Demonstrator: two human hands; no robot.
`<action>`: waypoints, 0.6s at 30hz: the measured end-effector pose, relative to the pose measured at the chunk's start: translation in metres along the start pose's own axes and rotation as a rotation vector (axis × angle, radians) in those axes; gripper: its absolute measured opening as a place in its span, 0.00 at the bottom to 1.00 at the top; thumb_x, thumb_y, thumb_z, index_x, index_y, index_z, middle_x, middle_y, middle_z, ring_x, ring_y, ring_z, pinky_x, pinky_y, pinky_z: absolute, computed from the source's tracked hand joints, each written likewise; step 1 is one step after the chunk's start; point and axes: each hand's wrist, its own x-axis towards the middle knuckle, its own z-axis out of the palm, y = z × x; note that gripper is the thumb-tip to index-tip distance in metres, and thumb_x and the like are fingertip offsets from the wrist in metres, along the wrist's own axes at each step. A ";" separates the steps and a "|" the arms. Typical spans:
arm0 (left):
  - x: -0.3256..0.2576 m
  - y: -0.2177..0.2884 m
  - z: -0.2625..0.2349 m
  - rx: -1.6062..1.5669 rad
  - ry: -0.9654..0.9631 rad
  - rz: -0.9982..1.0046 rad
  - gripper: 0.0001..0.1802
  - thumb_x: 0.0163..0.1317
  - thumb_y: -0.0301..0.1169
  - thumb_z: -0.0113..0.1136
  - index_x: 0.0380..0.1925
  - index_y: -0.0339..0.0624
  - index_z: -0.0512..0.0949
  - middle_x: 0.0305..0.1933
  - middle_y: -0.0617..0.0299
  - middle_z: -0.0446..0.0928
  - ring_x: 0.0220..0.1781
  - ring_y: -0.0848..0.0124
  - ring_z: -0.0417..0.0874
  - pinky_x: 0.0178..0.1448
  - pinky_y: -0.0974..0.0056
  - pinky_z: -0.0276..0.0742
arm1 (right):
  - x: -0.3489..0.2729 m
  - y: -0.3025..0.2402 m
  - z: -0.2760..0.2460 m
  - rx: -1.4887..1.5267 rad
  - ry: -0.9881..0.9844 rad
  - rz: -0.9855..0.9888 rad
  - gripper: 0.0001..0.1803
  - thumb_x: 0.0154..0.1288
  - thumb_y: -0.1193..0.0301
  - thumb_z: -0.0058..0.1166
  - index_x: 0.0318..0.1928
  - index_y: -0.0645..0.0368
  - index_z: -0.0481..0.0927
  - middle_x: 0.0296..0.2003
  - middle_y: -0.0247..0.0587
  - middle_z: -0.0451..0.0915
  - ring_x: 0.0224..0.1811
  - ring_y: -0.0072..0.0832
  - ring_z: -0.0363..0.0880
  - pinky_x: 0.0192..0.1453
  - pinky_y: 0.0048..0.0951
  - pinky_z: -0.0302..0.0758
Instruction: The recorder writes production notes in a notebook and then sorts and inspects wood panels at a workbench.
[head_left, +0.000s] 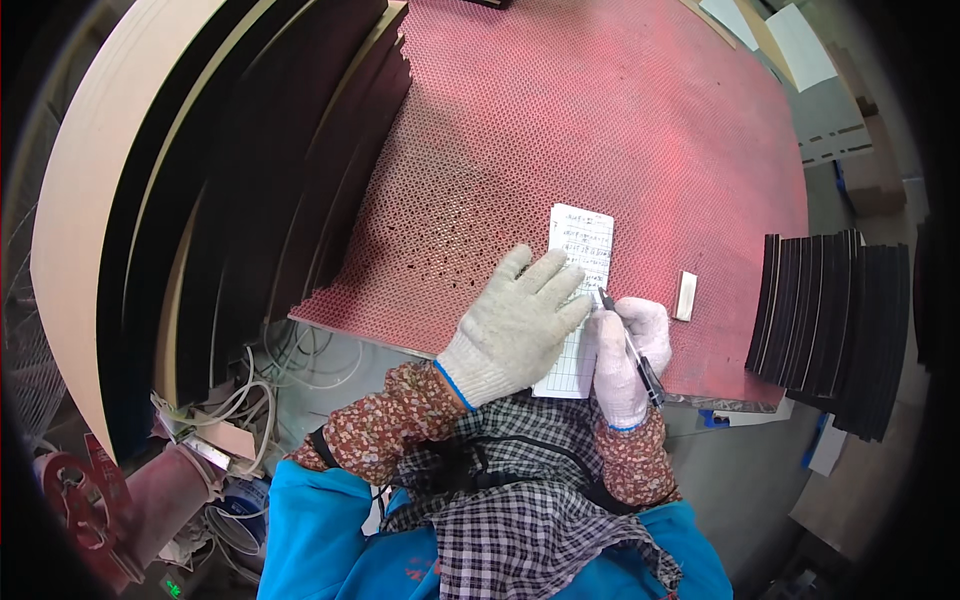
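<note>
A narrow white paper sheet (583, 240) with rows of writing lies on a red perforated table top (560, 130) near its front edge. My left hand (520, 325), in a white knit glove, lies flat on the sheet with fingers spread, pinning it down. My right hand (628, 355), also gloved, grips a dark pen (632, 350) whose tip touches the paper just right of my left fingertips.
A small silver rectangular block (686, 296) lies right of the paper. Stacks of black panels (830, 320) stand at the right, tall dark and pale boards (230, 180) lean at the left. Cables and tape rolls (240, 400) sit below the table's left corner.
</note>
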 end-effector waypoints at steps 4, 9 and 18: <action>0.001 0.000 0.002 0.012 -0.033 0.001 0.21 0.57 0.32 0.66 0.53 0.43 0.83 0.60 0.56 0.79 0.70 0.56 0.76 0.72 0.47 0.69 | 0.003 0.003 0.000 -0.011 0.006 0.001 0.09 0.76 0.76 0.60 0.51 0.65 0.76 0.35 0.33 0.80 0.35 0.16 0.77 0.40 0.24 0.79; 0.002 0.001 0.003 0.033 -0.036 0.005 0.22 0.59 0.34 0.66 0.54 0.44 0.83 0.61 0.56 0.79 0.70 0.56 0.76 0.72 0.47 0.69 | 0.003 0.003 0.004 -0.069 0.010 -0.018 0.10 0.76 0.74 0.60 0.51 0.67 0.78 0.37 0.36 0.83 0.37 0.17 0.80 0.42 0.25 0.80; 0.000 0.000 0.003 0.024 -0.033 -0.012 0.21 0.60 0.33 0.66 0.54 0.43 0.84 0.64 0.55 0.79 0.72 0.55 0.76 0.74 0.44 0.67 | 0.003 0.005 0.005 -0.070 0.029 0.060 0.11 0.76 0.72 0.62 0.51 0.67 0.80 0.34 0.38 0.86 0.34 0.19 0.83 0.40 0.27 0.83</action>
